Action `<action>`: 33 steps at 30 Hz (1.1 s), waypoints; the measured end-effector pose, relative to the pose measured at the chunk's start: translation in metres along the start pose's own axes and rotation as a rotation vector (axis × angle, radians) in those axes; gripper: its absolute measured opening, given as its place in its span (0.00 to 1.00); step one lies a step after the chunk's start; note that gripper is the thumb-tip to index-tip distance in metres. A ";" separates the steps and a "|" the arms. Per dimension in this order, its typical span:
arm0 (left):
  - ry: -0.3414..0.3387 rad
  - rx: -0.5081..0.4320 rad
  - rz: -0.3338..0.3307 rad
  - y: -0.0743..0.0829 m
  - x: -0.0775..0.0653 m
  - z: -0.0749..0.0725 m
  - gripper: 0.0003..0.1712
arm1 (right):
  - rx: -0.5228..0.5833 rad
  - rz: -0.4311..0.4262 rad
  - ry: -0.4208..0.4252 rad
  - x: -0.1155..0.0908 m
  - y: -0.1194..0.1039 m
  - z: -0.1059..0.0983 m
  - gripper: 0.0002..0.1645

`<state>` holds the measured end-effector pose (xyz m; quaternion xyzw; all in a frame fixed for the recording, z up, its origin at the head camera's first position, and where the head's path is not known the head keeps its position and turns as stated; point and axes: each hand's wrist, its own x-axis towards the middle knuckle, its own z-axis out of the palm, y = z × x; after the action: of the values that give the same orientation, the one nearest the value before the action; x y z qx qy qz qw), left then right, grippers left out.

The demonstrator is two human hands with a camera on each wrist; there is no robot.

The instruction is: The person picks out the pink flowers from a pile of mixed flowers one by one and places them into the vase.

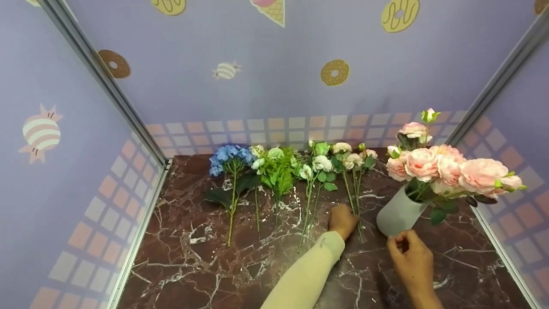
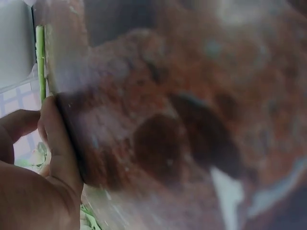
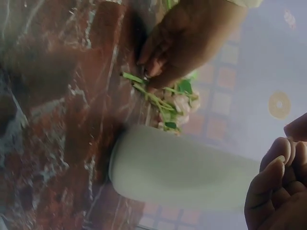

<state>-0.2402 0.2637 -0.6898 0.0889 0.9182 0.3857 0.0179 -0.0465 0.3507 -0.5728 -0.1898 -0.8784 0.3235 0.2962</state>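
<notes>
My left hand (image 1: 342, 219) is low over the table, its thumb and a finger pinching the green stem (image 2: 40, 62) of a pale pink rose spray. The spray's blooms (image 1: 353, 161) lie toward the back wall, and its other stems pass beside the fingers. My right hand (image 1: 412, 256) is near the base of a white vase (image 1: 398, 216), its fingers loosely curled and nothing visible between them. In the right wrist view its fingertips (image 3: 276, 167) come close together. Large pink peonies (image 1: 450, 167) fill the vase and lean right.
Left of the pale roses lie white roses (image 1: 321, 164), green foliage with pale blooms (image 1: 281, 176) and a blue hydrangea (image 1: 231, 159), stems toward me. The dark red marbled table (image 1: 193, 266) is enclosed by purple patterned panels (image 1: 283, 94) at the back and both sides.
</notes>
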 end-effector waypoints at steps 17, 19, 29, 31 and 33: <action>-0.134 -0.195 -0.085 0.003 -0.002 -0.032 0.29 | -0.076 0.120 -0.264 -0.012 0.007 0.013 0.12; -0.196 -0.270 -0.156 0.006 -0.004 -0.040 0.26 | -0.078 0.123 -0.273 -0.013 0.007 0.013 0.12; -0.342 -0.743 -0.353 0.007 -0.015 -0.063 0.11 | -0.082 0.124 -0.265 -0.019 0.010 0.012 0.12; -0.361 -0.768 -0.342 0.006 -0.015 -0.068 0.12 | -0.079 0.116 -0.262 -0.021 0.009 0.012 0.12; -0.362 -0.777 -0.338 0.004 -0.015 -0.071 0.12 | -0.074 0.112 -0.262 -0.023 0.009 0.013 0.12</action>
<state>-0.2324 0.2137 -0.6375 -0.0093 0.6892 0.6712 0.2728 -0.0365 0.3393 -0.5954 -0.2058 -0.9089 0.3287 0.1533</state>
